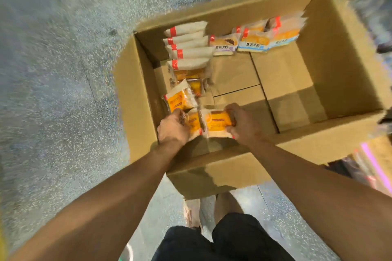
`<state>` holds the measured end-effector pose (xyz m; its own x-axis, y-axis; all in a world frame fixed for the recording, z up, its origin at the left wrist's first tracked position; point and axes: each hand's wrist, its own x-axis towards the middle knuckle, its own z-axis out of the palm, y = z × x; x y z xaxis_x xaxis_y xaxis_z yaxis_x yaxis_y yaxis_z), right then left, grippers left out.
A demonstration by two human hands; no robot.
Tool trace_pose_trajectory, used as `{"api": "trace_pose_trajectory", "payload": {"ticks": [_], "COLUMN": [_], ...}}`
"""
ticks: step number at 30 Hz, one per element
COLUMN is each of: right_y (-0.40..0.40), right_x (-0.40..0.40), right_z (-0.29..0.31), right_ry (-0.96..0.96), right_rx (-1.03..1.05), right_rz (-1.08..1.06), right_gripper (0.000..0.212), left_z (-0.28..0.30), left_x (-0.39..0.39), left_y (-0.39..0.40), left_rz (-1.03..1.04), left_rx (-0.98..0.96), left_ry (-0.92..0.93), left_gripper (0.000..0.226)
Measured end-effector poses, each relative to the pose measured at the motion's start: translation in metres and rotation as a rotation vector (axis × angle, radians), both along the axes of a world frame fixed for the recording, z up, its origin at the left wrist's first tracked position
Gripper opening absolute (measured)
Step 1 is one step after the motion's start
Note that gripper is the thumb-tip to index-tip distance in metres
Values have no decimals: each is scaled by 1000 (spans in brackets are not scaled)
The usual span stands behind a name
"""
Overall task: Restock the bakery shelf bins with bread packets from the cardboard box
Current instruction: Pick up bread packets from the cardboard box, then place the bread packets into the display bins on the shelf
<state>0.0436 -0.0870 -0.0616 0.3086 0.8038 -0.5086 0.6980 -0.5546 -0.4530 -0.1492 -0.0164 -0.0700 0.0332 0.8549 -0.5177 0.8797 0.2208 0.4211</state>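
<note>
An open cardboard box [331, 65] stands on the floor below me. Both my hands are down inside its near left corner. My left hand [172, 128] grips one end of a small stack of orange bread packets [212, 124], and my right hand [244, 124] grips the other end. Another orange packet [179, 99] lies just beyond them. A row of white packets with red bands [188, 47] leans along the left wall. Blue and purple labelled packets [254, 41] lie against the far wall.
The box's bare bottom [282, 82] shows on the right half. Speckled grey floor [53, 70] surrounds the box. Shelf goods with a pink edge [371, 165] sit at the right. My legs and feet [212, 218] stand close to the box's near wall.
</note>
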Motion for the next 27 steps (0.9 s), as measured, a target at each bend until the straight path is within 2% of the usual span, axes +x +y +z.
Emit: {"api": "trace_pose_trajectory", "payload": {"ticks": [5, 8, 12, 20, 27], "right_y": [-48, -85, -133, -246, -364], "right_x": [-9, -6, 8, 91, 196], "right_z": [77, 123, 173, 254, 273], "right_ry": [-81, -173, -258, -404, -463], "right_rx": [87, 96, 169, 267, 294], "right_rz": [-104, -140, -217, -504, -729], "right_gripper": [70, 65, 62, 53, 53], "left_z": [69, 114, 167, 253, 266], "left_x": [-4, 5, 29, 161, 304], "left_y": [-26, -41, -63, -131, -216], "left_rz": [-218, -290, -399, -665, -781], "left_rx": [164, 248, 326, 461, 453], "left_ry": [-28, -38, -43, -160, -241], "left_gripper": [26, 21, 27, 15, 17]}}
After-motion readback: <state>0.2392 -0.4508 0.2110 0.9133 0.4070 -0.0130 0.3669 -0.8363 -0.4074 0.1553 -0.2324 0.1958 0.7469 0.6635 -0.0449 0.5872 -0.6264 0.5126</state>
